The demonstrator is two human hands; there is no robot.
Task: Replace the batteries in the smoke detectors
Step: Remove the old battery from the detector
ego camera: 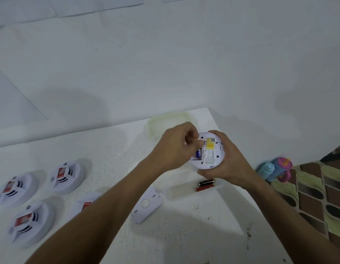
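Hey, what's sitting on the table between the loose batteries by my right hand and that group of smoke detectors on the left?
In the head view, a detached white mounting plate lies between the batteries and the smoke detectors; your left forearm crosses above that stretch too.

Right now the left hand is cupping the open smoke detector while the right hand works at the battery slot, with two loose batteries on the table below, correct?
Hands are swapped. The head view shows the right hand cupping the open smoke detector while the left hand works at the battery slot. The two loose batteries do lie on the table below.

Plain white painted wall (pixel 165 63) spans 9 to 3 o'clock. White speckled tabletop (pixel 184 225) occupies 6 o'clock. Brown-and-green patterned floor covering (pixel 317 197) lies at 4 o'clock.
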